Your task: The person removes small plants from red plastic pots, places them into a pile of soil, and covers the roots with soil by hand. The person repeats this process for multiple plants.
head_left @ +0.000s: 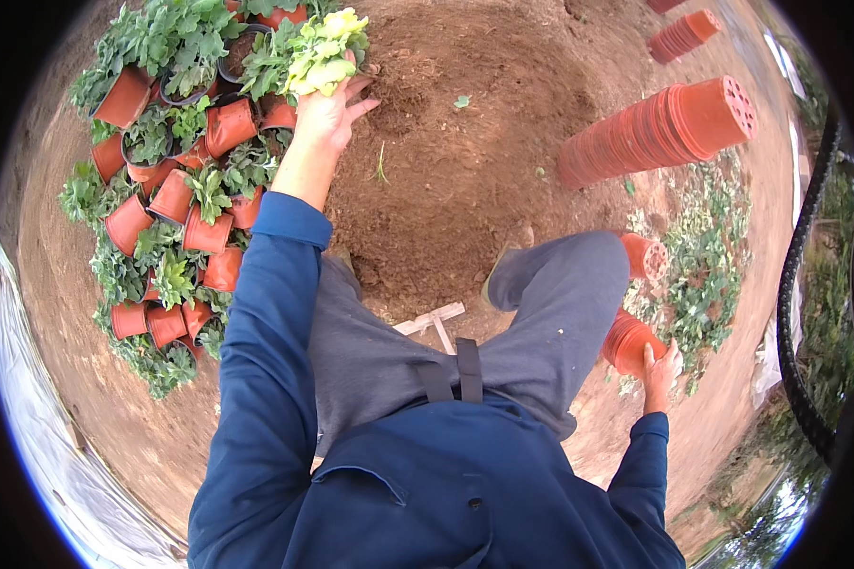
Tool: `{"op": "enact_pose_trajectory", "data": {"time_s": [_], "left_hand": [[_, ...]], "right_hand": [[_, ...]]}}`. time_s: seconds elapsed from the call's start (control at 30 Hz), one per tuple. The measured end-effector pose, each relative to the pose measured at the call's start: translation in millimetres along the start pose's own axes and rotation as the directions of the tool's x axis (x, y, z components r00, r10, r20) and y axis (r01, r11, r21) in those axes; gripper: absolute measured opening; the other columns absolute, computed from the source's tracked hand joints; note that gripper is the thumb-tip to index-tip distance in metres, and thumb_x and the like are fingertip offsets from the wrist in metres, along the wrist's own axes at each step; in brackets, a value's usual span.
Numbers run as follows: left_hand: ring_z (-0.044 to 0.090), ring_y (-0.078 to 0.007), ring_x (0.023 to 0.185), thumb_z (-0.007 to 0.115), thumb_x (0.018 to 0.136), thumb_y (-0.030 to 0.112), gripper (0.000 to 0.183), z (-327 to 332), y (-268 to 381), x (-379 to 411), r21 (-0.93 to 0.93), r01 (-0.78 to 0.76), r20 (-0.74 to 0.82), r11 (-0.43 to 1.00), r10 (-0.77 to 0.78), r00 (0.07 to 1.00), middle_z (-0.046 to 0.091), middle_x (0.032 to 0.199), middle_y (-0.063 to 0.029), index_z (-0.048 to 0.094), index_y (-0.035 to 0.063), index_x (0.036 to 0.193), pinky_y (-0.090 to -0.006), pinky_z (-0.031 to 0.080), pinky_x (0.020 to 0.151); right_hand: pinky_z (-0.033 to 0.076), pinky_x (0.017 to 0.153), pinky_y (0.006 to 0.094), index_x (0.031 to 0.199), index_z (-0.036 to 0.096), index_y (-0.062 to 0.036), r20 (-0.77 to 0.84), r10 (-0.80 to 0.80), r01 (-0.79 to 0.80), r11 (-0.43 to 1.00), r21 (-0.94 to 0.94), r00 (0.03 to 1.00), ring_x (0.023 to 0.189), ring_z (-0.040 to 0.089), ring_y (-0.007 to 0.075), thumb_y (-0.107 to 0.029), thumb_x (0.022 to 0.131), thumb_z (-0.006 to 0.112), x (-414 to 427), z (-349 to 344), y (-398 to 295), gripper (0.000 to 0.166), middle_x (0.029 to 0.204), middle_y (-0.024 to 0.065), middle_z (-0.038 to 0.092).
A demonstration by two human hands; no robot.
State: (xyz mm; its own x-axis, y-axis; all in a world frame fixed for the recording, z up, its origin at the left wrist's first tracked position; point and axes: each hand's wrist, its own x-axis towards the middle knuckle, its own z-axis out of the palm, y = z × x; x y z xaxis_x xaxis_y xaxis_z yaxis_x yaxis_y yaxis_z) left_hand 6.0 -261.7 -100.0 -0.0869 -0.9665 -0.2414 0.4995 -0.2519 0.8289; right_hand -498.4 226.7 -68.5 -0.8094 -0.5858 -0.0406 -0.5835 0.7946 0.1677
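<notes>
My left hand (pixel 331 117) reaches to the far left, with a leafy plant with yellow-green leaves (pixel 327 53) at its palm and thumb; some fingers are spread, and the plant's lower part is hidden. Beside it lies a heap of potted plants in reddish plastic pots (pixel 174 195), many tipped on their sides. Low on the right, my right hand (pixel 662 366) is on a short stack of reddish plastic pots (pixel 628 341), fingers around the end pot. Another small pot stack (pixel 646 257) lies just beyond it, by my knee.
A tall leaning stack of nested pots (pixel 655 131) stands at the right, with another stack (pixel 684 35) farther off. Cut leaves (pixel 708 263) cover the ground on the right. Loose brown soil (pixel 455 178) lies between my feet, and a wooden piece (pixel 430 318) shows below me.
</notes>
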Motion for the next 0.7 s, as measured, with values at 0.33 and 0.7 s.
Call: {"op": "enact_pose_trajectory", "data": {"time_s": [0.33, 0.7], "left_hand": [[0.048, -0.0329, 0.113, 0.057, 0.095, 0.022, 0.035, 26.7, -13.3, -7.4, -0.136, 0.139, -0.089, 0.981, -0.152, 0.984, 0.051, 0.119, -0.0140, 0.046, 0.0097, 0.126, -0.0585, 0.046, 0.085], [0.054, -0.0280, 0.107, 0.053, 0.097, 0.018, 0.026, 19.8, -7.1, -10.6, -0.082, 0.088, -0.051, 0.993, -0.093, 0.994, 0.055, 0.115, -0.0074, 0.049, 0.0127, 0.122, -0.0567, 0.047, 0.084]], "right_hand": [[0.049, 0.061, 0.0227, 0.123, 0.053, 0.0004, 0.135, -0.730, -0.007, 0.175, 0.985, 0.670, 0.077, 0.062, 0.0122, -0.009, 0.090, 0.062, -12.0, -93.9, -370.6, 0.036, 0.104, 0.0107, 0.064], [0.048, 0.054, 0.0286, 0.092, 0.064, -0.0024, 0.480, -0.814, -0.117, 0.469, 0.875, 0.326, 0.059, 0.060, 0.0147, -0.018, 0.091, 0.058, -63.2, 19.1, -465.2, 0.017, 0.071, 0.0062, 0.062]]}}
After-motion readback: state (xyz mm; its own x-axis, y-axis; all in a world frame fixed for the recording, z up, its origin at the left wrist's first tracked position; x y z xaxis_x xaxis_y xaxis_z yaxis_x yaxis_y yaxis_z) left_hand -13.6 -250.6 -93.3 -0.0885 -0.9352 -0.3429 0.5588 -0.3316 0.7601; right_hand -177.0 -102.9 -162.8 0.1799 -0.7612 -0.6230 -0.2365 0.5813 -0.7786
